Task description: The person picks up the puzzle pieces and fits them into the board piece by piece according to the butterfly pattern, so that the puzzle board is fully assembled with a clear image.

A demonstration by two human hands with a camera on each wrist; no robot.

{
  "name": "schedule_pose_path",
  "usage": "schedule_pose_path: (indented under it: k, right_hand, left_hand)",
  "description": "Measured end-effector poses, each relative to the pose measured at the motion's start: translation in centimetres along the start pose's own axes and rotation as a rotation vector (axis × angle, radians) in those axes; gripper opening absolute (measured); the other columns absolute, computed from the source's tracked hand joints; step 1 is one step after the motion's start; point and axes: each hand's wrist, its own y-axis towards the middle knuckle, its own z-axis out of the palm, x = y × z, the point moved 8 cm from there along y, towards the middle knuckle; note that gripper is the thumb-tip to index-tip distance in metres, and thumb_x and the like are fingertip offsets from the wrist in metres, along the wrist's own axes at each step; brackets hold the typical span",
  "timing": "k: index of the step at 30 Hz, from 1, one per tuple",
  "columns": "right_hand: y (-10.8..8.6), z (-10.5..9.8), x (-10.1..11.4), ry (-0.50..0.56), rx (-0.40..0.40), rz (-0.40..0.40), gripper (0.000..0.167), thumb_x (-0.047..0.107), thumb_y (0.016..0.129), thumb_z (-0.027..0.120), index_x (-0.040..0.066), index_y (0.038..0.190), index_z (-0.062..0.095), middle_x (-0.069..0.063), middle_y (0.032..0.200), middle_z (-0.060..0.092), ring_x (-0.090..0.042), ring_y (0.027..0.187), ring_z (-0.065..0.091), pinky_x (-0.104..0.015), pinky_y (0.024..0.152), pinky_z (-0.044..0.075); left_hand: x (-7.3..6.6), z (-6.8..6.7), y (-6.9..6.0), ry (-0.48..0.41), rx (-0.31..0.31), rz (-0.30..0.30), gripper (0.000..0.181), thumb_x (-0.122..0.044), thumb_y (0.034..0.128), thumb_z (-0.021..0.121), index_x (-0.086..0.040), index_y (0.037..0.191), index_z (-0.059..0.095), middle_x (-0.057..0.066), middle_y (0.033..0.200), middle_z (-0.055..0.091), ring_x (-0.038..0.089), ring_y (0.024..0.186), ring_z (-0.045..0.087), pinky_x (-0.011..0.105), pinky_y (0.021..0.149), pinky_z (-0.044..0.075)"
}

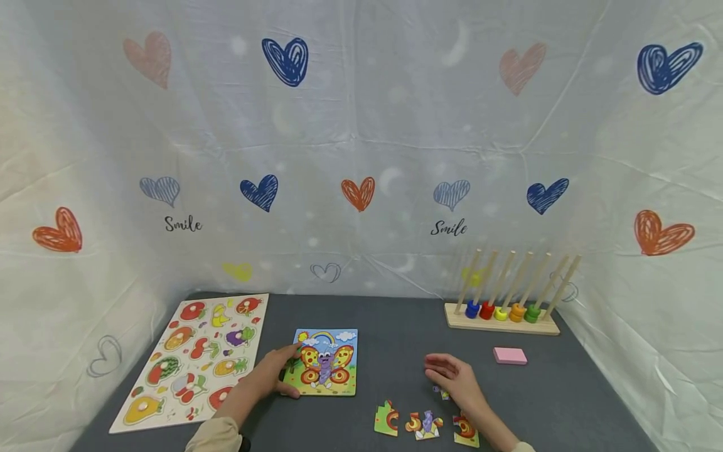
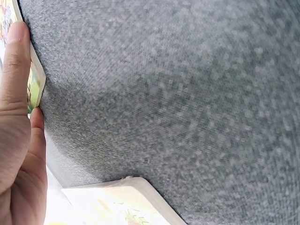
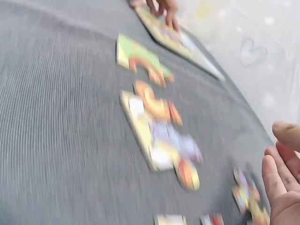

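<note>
A square butterfly picture board (image 1: 339, 367) lies left of the middle. My left hand (image 1: 270, 375) rests at its left side, thumb near the lower edge and fingers over the picture; in the left wrist view, that hand (image 2: 21, 122) touches the board's edge. My right hand (image 1: 460, 383), fingers loosely bent and holding nothing visible, is over a small puzzle piece (image 1: 444, 394) that it partly hides. Nearer me lie a green piece (image 1: 385, 419), a purple-and-orange piece (image 1: 426, 427) and a red-and-yellow piece (image 1: 465, 433). The right wrist view shows the right hand (image 3: 285, 176) beside the pieces.
A large fruit board (image 1: 198, 361) lies at the left, close to my left forearm. At the back right stands a wooden rack (image 1: 503, 320) with upright pegs and coloured rings. A pink block (image 1: 510, 356) lies in front of it. White curtains surround the grey table (image 1: 395, 339).
</note>
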Motion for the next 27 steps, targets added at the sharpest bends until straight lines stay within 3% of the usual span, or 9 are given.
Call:
schedule_pose_path:
  k: [5,10,14,19,23,27]
  right_hand:
    - [-0.8,-3.0,-0.4,-0.121,0.056,-0.021,0.043,0.008,0.086,0.07,-0.011,0.122,0.056,-0.027,0.121,0.059,-0.031,0.11,0.06,-0.025,0.085,0.052]
    - [-1.1,-4.4,-0.8,-0.245,0.227,-0.058,0.053,0.008,0.08,0.076,-0.013,0.123,0.055,-0.031,0.123,0.056,-0.04,0.114,0.054,-0.028,0.086,0.051]
    - [-0.9,-4.7,-1.3,-0.342,0.331,-0.09,0.053,0.013,0.078,0.079,-0.01,0.122,0.058,-0.027,0.12,0.059,-0.027,0.11,0.058,-0.026,0.083,0.052]
    - [-0.5,-4.9,-1.2,-0.405,0.354,-0.157,0.044,0.015,0.079,0.078,-0.006,0.115,0.064,-0.021,0.114,0.064,-0.007,0.101,0.059,-0.024,0.075,0.053]
    - [-0.3,-4.9,-0.7,-0.398,0.347,-0.17,0.044,0.014,0.079,0.079,-0.008,0.113,0.064,-0.022,0.111,0.065,-0.007,0.098,0.061,-0.025,0.074,0.053]
    - [-0.2,-4.7,-0.6,-0.232,0.338,-0.054,0.048,0.006,0.079,0.077,-0.015,0.117,0.058,-0.028,0.117,0.06,-0.016,0.095,0.065,-0.029,0.074,0.055]
  left_hand:
    - [0.0,0.1,0.1,-0.013,0.013,-0.012,0.098,-0.035,0.0648,0.088,0.009,0.138,0.041,0.016,0.121,0.061,0.037,0.105,0.056,0.054,0.09,0.044]
    - [0.2,0.2,0.1,-0.028,0.022,-0.031,0.097,-0.034,0.0645,0.088,0.009,0.138,0.041,0.017,0.121,0.061,0.042,0.11,0.054,0.057,0.092,0.041]
    - [0.4,0.2,0.0,-0.02,0.015,-0.052,0.097,-0.035,0.0633,0.088,0.009,0.137,0.042,0.017,0.122,0.061,0.043,0.113,0.051,0.059,0.094,0.039]
    - [0.5,0.2,0.0,-0.029,0.015,-0.064,0.098,-0.035,0.0634,0.088,0.009,0.138,0.042,0.017,0.124,0.06,0.04,0.109,0.053,0.057,0.093,0.041]
    - [0.3,0.1,0.0,-0.02,0.013,-0.052,0.097,-0.033,0.0635,0.088,0.009,0.137,0.042,0.019,0.124,0.059,0.04,0.108,0.054,0.057,0.093,0.041]
    - [0.1,0.1,0.0,-0.017,0.015,-0.05,0.096,-0.032,0.0629,0.089,0.01,0.136,0.043,0.019,0.123,0.06,0.042,0.109,0.053,0.058,0.094,0.04]
